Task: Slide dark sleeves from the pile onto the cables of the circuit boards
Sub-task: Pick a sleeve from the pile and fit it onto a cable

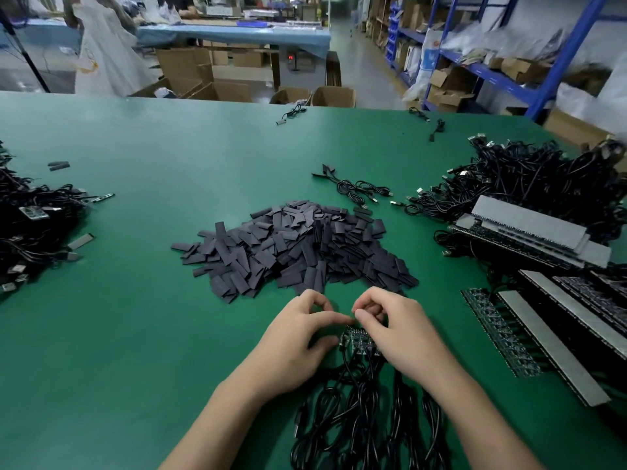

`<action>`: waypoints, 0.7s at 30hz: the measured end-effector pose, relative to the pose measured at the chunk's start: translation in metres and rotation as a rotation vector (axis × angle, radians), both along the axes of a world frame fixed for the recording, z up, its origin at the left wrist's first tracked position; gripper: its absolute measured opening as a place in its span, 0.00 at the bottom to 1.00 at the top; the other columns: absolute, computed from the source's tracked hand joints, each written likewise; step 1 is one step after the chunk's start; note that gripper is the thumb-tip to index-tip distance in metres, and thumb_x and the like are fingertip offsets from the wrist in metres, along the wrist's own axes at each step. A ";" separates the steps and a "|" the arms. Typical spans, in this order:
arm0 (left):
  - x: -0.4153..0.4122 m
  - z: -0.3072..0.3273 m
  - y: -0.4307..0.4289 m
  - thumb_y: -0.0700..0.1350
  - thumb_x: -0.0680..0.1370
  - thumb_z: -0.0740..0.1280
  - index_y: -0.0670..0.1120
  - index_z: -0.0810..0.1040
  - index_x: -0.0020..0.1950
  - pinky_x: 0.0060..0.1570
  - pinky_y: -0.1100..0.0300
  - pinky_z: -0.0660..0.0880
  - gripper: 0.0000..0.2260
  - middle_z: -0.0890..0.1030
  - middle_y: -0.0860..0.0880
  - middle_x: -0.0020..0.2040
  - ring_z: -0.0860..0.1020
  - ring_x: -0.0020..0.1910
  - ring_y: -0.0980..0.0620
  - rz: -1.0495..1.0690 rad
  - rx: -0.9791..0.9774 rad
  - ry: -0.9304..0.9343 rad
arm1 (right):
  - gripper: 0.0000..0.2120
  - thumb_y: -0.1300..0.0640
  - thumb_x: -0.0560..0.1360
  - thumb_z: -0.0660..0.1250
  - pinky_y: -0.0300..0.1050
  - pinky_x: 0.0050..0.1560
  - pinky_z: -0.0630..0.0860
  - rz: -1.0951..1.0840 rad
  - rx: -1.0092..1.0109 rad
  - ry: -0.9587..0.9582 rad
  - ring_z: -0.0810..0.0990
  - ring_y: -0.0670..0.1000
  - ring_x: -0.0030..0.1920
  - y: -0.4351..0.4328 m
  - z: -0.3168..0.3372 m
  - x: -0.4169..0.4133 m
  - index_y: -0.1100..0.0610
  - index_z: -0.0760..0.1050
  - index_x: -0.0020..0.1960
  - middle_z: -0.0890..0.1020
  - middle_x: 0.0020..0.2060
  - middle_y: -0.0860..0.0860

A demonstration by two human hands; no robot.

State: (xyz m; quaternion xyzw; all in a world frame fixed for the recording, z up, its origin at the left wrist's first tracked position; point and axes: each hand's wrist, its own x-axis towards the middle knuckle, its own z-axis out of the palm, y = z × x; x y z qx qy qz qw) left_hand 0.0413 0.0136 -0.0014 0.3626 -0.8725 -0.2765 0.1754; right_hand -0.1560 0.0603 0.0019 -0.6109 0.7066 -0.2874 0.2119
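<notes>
A big pile of flat dark sleeves (298,247) lies on the green table (135,317), just beyond my hands. Below it, a small strip of dark circuit boards (356,340) lies between my hands, with black cables (359,412) trailing toward me. My left hand (298,344) has its thumb against the strip's left end and its curled fingertips at the top edge. My right hand (400,330) covers the strip's right side, fingers curled over the top edge. Whether either hand pinches a sleeve is hidden.
Rows of board strips with grey backing (556,337) and a heap of black USB cables (529,184) fill the right side. Another cable heap (30,232) lies at the left edge. Loose cables (359,189) sit behind the sleeve pile. Boxes and shelving stand beyond the table.
</notes>
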 end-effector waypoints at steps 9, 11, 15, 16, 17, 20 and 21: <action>0.003 -0.006 0.001 0.54 0.78 0.68 0.57 0.77 0.70 0.70 0.59 0.66 0.19 0.70 0.60 0.68 0.67 0.66 0.58 -0.063 -0.078 -0.002 | 0.08 0.53 0.79 0.69 0.37 0.41 0.75 0.000 -0.028 0.000 0.79 0.37 0.44 0.002 -0.001 0.000 0.40 0.79 0.44 0.81 0.37 0.36; 0.003 -0.006 0.002 0.56 0.78 0.68 0.56 0.75 0.73 0.72 0.61 0.63 0.23 0.69 0.59 0.71 0.64 0.68 0.56 -0.080 -0.107 -0.037 | 0.08 0.53 0.79 0.69 0.34 0.41 0.73 0.007 -0.038 0.007 0.78 0.36 0.45 0.003 -0.001 0.001 0.40 0.79 0.45 0.80 0.37 0.37; 0.003 -0.006 0.000 0.57 0.77 0.71 0.56 0.77 0.71 0.72 0.64 0.61 0.22 0.70 0.60 0.70 0.64 0.68 0.57 -0.080 -0.096 -0.013 | 0.07 0.54 0.79 0.69 0.36 0.42 0.73 0.011 -0.042 0.013 0.78 0.35 0.46 0.003 -0.001 0.002 0.42 0.80 0.46 0.79 0.37 0.36; 0.003 -0.006 0.000 0.57 0.77 0.73 0.56 0.78 0.70 0.71 0.64 0.62 0.22 0.71 0.61 0.68 0.65 0.68 0.58 -0.072 -0.086 -0.001 | 0.06 0.54 0.79 0.69 0.36 0.42 0.74 0.009 -0.044 0.013 0.77 0.35 0.46 0.003 -0.001 0.002 0.42 0.80 0.47 0.79 0.37 0.36; 0.003 -0.006 0.000 0.56 0.76 0.74 0.55 0.79 0.68 0.70 0.63 0.63 0.21 0.72 0.61 0.67 0.66 0.67 0.58 -0.063 -0.076 0.012 | 0.06 0.54 0.79 0.69 0.37 0.43 0.74 0.007 -0.045 0.013 0.77 0.36 0.45 0.003 -0.001 0.002 0.42 0.80 0.47 0.79 0.37 0.36; 0.005 -0.004 -0.001 0.52 0.73 0.76 0.54 0.80 0.62 0.66 0.63 0.68 0.18 0.75 0.60 0.62 0.70 0.64 0.58 -0.027 -0.023 0.088 | 0.06 0.53 0.79 0.69 0.38 0.43 0.76 0.002 -0.045 0.012 0.78 0.37 0.45 0.003 -0.001 0.001 0.42 0.80 0.47 0.80 0.38 0.38; 0.006 -0.003 -0.001 0.50 0.73 0.76 0.54 0.79 0.61 0.63 0.64 0.69 0.18 0.76 0.60 0.60 0.72 0.62 0.58 -0.006 0.011 0.135 | 0.06 0.53 0.79 0.69 0.39 0.44 0.76 0.003 -0.043 0.015 0.78 0.37 0.46 0.003 -0.001 0.001 0.42 0.80 0.46 0.80 0.38 0.38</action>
